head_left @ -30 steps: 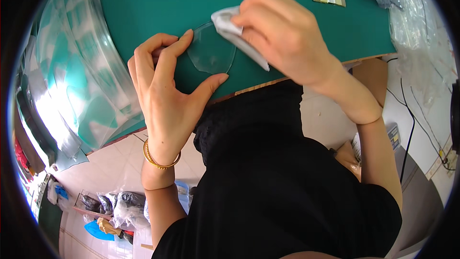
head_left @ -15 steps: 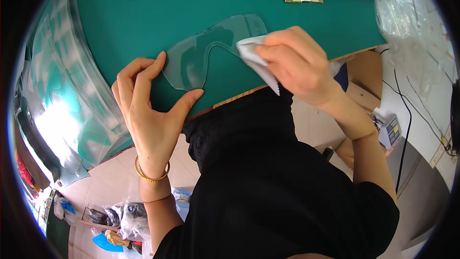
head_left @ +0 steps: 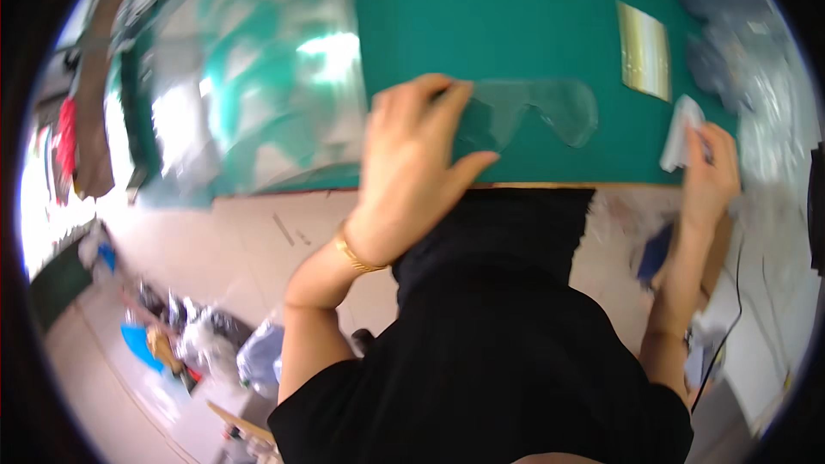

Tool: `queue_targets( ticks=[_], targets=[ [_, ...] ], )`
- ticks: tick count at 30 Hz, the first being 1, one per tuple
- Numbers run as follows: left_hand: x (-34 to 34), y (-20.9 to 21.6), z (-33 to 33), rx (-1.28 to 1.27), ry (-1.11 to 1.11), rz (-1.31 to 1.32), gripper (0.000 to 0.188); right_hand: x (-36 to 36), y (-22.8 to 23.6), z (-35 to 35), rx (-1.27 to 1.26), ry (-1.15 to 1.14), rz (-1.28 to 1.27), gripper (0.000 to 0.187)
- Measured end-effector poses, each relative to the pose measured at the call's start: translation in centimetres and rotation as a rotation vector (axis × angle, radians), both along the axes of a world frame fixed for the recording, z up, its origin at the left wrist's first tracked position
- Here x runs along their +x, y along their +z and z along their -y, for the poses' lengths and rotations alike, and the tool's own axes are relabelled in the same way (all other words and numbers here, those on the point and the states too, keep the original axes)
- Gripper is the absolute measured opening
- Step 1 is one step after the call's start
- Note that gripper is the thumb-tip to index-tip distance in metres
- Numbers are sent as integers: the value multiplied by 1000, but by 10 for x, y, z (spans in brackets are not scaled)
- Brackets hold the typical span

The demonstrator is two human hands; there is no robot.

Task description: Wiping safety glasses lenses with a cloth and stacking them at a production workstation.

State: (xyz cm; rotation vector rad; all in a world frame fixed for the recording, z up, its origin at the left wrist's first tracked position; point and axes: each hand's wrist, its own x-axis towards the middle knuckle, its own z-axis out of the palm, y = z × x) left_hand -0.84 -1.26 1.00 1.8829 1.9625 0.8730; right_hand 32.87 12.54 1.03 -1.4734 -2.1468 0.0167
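Observation:
A clear visor-shaped goggle lens (head_left: 567, 107) with a nose notch lies flat on the green tabletop (head_left: 516, 17). My left hand (head_left: 412, 159), wearing a gold bracelet, grips the lens's left end between forefinger and thumb. Those two stand apart across the width of the lens, at its edges; motion blur softens the contact. Well off to the right, over the table's front corner, my right hand (head_left: 715, 170) is closed on a folded white cloth (head_left: 681, 131). The cloth hangs clear of the lens, and the fingertips pinch its right side.
Large clear plastic sheets (head_left: 275, 77) cover the left part of the table. A yellowish shiny strip (head_left: 644, 51) lies beyond the cloth. Crumpled clear plastic bags (head_left: 760, 60) are heaped at the right edge. Bagged items (head_left: 210, 339) stand on the floor at lower left.
My right hand has moved away from the lens to the right, taking the cloth along. My left hand stays at the lens's left end. The whole view has turned and shifted.

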Motion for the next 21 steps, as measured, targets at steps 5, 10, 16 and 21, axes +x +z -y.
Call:
queue_targets(
  ticks=[5,10,16,21],
  targets=[
    [-28,18,36,94,71,189,47,41,14,-30,118,-33,381,25],
    [-137,13,67,192,687,110,38,-40,52,-24,230,203,171,20],
    [-225,8,54,-135,705,399,54,-231,66,-13,51,874,-150,22],
    [-229,9,42,-84,653,585,28,-336,33,-3,-89,1214,-292,15]
  ],
)
